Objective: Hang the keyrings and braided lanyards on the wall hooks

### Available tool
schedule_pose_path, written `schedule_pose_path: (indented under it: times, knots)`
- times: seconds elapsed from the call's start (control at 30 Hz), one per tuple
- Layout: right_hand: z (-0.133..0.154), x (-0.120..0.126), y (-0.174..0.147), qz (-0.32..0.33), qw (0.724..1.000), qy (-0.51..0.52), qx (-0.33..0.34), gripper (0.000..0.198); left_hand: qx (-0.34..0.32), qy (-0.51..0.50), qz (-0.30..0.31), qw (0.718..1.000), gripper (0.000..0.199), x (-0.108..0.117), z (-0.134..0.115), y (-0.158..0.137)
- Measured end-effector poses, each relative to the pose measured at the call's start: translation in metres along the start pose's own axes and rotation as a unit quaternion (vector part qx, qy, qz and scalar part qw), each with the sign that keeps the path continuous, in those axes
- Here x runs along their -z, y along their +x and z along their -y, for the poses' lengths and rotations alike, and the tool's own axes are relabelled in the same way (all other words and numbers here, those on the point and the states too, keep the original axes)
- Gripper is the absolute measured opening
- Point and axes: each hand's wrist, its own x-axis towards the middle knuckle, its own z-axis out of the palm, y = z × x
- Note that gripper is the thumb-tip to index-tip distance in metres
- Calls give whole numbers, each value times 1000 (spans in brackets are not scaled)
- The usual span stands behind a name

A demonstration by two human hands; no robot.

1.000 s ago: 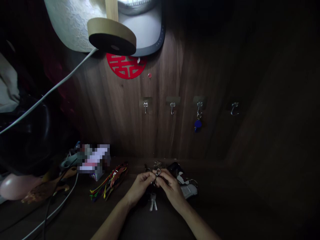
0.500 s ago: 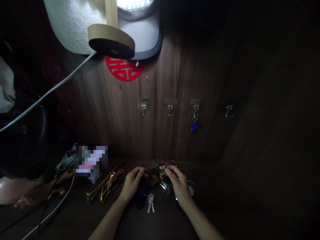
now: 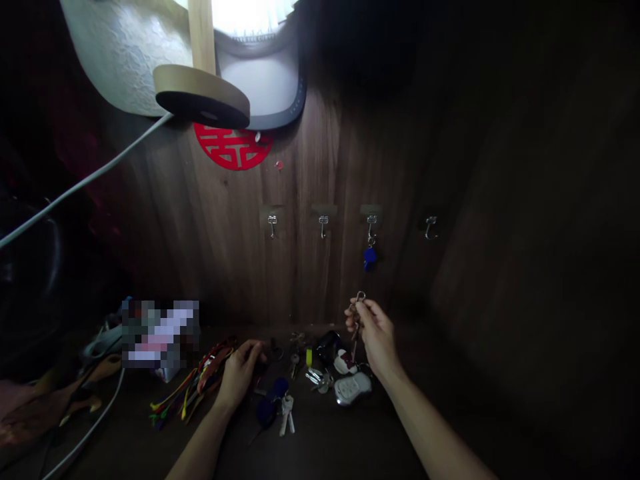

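Observation:
My right hand (image 3: 377, 337) is raised in front of the back panel, its fingers pinched on a key ring (image 3: 361, 297) with keys dangling below. My left hand (image 3: 240, 370) rests low over the shelf beside a bundle of coloured cords (image 3: 205, 377), fingers loosely bent and apart, with nothing visible in them. Between the hands lie silver keys (image 3: 287, 413) with blue round tags (image 3: 280, 387), more keys (image 3: 320, 379), a yellow tag (image 3: 309, 357), a black fob (image 3: 329, 345), a red-and-white charm (image 3: 345, 362) and a silver remote (image 3: 353, 388).
Metal hooks line the wooden panel: first (image 3: 273, 227), second (image 3: 323, 227), third (image 3: 371, 227) and far right (image 3: 431, 227). A blue key tag (image 3: 369, 258) hangs from the third. Overhead are a lamp base (image 3: 203, 97) with a white cable (image 3: 85, 180) and a cap (image 3: 265, 93).
My right hand has risen from the pile toward the hooks with the key ring. My left hand has drawn away to the left, uncovering the keys and remote. The view has shifted slightly right.

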Motion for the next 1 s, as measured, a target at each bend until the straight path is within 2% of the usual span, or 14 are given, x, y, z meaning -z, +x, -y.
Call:
schedule_pose_path:
  times: [0.17,0.4,0.73,1.0]
  knots:
    - [27,3,28,-39,995,-39,79,32,4,20,19,1000,41,-1,-1,-1]
    - [55,-1,60,-46,988,-56,138,32,-20,35,20,999,42,-1,1,2]
    - [76,-16,96,-53,987,-41,144,30,-16,40,25,999,40,-2,5,3]
    - [69,-18,110,-50,992,-52,106,31,-13,38,15,999,41,-3,7,5]
